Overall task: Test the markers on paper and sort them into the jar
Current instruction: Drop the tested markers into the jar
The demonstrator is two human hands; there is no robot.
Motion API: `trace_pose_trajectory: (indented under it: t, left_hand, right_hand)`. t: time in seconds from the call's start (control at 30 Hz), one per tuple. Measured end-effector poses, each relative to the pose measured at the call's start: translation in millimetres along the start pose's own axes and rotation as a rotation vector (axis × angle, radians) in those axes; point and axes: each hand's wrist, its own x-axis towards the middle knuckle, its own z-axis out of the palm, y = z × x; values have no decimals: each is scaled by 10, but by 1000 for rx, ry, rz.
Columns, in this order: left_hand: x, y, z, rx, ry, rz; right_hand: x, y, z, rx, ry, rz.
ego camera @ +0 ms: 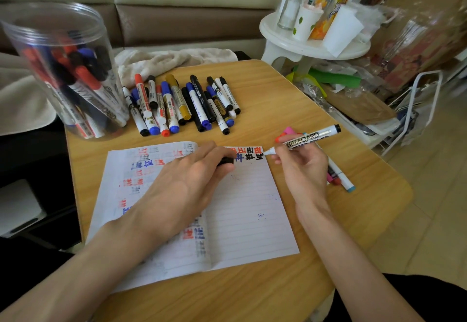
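Behind the small wooden worktop (pixel 366 208) is a cream and brown sofa (pixel 189 18), and a soft cream cloth (pixel 171 60) lies at the far edge. Off the right side stands a white stool (pixel 303 46) with cups and bottles on it, and bags and papers are piled on the floor. An open lined notebook (pixel 247 208) lies at the near middle of the worktop, with red, blue and black test marks along its far edge. The right grip (pixel 303 167) holds a whiteboard marker (pixel 310 135) like a pencil. It lies slanted, with its bare tip pointing left at the far right corner of the page and its black end pointing right and away. I cannot tell if the tip touches the paper. The left grip (pixel 192 180) rests on the page and pinches a black cap (pixel 225 161), which sits near the tip, just to its left, so I think the two only need to come together along the marker's line. A clear jar (pixel 63 68), already partly full of markers, stands at the far left corner, nearer the left grip. A heap of loose markers (pixel 184 104) waits beside it at the far edge. A few bright coloured pens (pixel 341 180) lie under the right grip.
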Motion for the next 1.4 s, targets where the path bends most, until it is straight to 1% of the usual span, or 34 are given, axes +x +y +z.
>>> trace_pose_trajectory:
  t: [0.1,0.17,0.27,0.37,0.47,0.63,1.03,1.2,1.3,1.4]
  left_hand:
    - [14,-14,-5,-28,-6,-30]
    - [21,-38,-10,-87,28,-89]
    - [39,-68,-32,-297,63,-241]
    - [69,-61,-55,-452,81,-276]
    - [67,-54,-54,-502,87,-288]
    - [77,-57,-60,-587,75,-294]
    - [80,-116,-50,-557,81,-291]
    - [82,-99,-53,-558,81,-274]
    - [80,-98,-68,-568,84,-272]
    - [81,-87,-88,-558,113,-275]
  right_hand:
    - [-37,-68,2,77,-32,22]
    - [-69,-106,9,150,-67,51]
    - [-122,-149,37,272,-170,92]
    - [-174,-203,82,368,-245,115]
    - [-198,-235,114,423,-283,121]
    - [-224,-235,135,380,-315,95]
    - [-244,-285,104,311,-350,131]
    - [-282,-285,132,259,-425,114]
    - [-284,-269,135,227,-441,113]
    - [-256,-270,129,209,-480,152]
